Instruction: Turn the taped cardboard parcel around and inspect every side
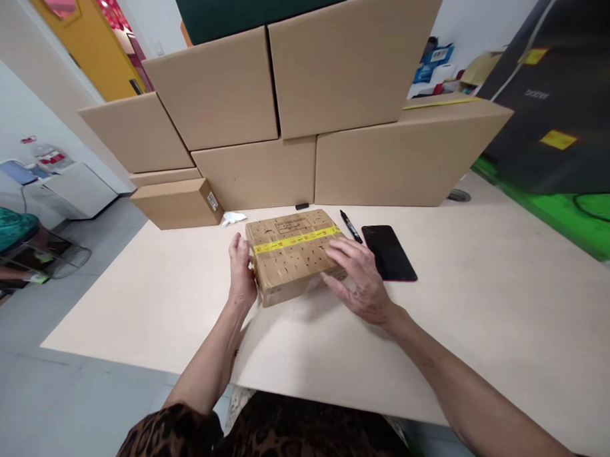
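Head view: taped carton (291,263), contents hidden, between open hands (242,273) (363,277) at opposite ends.

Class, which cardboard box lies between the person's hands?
The dark-speckled box with yellow tape across its top, between left hand and right hand; the other boxes stand farther back.

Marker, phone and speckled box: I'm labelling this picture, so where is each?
Marker (352,227), head view: middle of its barrel.
Phone (391,251), head view: its dark screen.
Speckled box (295,254), head view: its top face.
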{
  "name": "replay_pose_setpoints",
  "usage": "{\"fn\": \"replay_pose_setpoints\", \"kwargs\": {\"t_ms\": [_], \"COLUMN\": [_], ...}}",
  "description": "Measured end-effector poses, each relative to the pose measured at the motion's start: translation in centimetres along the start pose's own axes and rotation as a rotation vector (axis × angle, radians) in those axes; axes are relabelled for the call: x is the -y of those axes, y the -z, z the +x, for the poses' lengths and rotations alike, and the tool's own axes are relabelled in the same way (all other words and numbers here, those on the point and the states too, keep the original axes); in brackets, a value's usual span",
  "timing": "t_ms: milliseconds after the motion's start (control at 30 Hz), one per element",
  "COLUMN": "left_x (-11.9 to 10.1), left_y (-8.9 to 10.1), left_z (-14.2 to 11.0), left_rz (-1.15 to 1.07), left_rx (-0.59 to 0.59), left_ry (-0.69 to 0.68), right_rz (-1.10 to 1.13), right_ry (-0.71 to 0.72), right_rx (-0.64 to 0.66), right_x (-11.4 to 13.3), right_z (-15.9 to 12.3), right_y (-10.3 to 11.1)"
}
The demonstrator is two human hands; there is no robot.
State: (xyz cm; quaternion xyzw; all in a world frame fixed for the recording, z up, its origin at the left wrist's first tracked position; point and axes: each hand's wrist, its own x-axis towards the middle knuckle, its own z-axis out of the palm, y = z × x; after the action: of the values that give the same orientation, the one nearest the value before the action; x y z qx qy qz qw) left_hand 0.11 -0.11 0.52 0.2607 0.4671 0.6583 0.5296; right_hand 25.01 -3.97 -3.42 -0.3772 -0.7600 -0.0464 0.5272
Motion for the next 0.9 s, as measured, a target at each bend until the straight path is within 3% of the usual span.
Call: {"fn": "replay_pose_setpoints", "kwargs": {"t_ms": [167,267,333,433,533,700,900], "left_x": [1.1,1.5,1.5,1.4,1.8,2.6,1.0], "left_y": [0.2,0.2,0.2,0.4,0.8,1.6,1.8], "left_z": [0.1,-0.1,-0.3,-0.4,-0.2,0.7,0.3], "left_rz": [0.147,0.122,0.097,0.134,0.218,0.194,0.313], "left_rx": [0.192,0.299,0.377,0.511,0.590,0.576,0.700], "left_ry": [0.013,-0.164,-0.343,-0.473,-0.411,-0.350,-0.300], "right_rz": [0.204,0.430,0.611,0.821,0.881,0.905,0.910], "right_ry": [-0.541,-0.847,-0.945,-0.946,-0.919,-0.839,-0.750], "right_rx": [-0.109,-0.147,-0.176,-0.209,-0.222,-0.200,-0.295], "right_x": [-0.6,-0.9,-1.1,-1.5,-1.7,-1.6,-1.3], "right_z": [-0.3,0.3,0.9,1.7,2.1,1.9,2.1], "right_y": [0.0,0.6,0.9,1.2,1.1,1.0,1.1]}}
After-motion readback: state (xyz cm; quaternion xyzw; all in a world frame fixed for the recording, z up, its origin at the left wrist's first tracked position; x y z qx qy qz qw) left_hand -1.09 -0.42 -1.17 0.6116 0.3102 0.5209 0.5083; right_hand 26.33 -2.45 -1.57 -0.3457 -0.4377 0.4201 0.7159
